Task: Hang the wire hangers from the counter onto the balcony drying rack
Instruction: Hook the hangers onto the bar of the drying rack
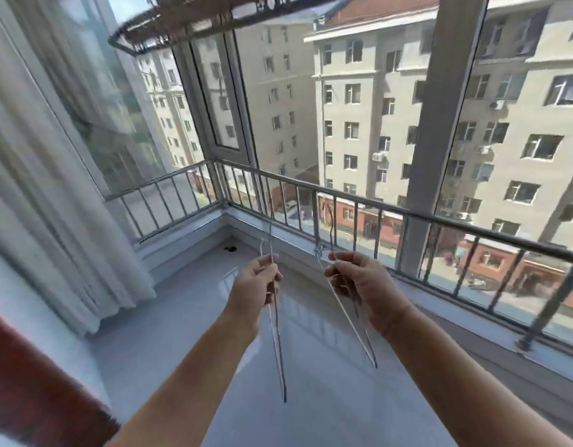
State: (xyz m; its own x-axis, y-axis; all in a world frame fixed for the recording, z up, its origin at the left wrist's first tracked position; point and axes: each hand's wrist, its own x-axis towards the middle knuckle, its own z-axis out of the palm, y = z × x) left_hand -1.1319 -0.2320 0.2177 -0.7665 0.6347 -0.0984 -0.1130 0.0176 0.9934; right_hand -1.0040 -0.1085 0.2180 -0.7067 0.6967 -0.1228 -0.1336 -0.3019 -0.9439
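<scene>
Two hands, fingers curled: left hand grips left hanger, right hand right hanger.

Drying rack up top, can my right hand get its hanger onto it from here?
Probably yes. The right hand grips a hanger well below the rack, and only open air lies between them, though it would need a long upward stretch.

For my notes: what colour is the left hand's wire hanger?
Silver-grey, the thin metal wire hanger; head view.
</scene>
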